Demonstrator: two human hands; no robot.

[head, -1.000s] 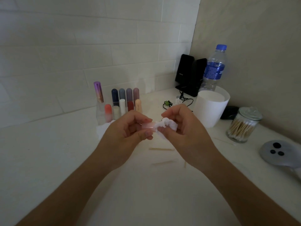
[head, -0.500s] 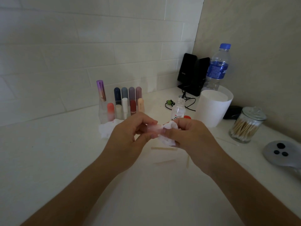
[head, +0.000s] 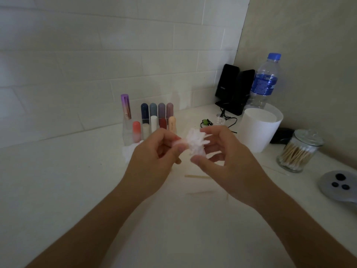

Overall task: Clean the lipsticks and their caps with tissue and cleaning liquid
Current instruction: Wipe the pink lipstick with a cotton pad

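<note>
Centre frame: a blurred pale pink lipstick part (head: 181, 142), mostly finger-hidden, is pinched in the left hand (head: 154, 159), its end meeting crumpled tissue (head: 196, 144) grasped by the right hand (head: 229, 163).

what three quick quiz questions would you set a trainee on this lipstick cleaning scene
1. True or false: the right hand holds a crumpled tissue while the left hand pinches a small pink cap.
2. What fills the glass jar on the right? A) cotton swabs B) coins C) lipsticks
3. Fill in: the lid of the water bottle is ____.

Key: 1 true; 2 A; 3 blue.
</note>
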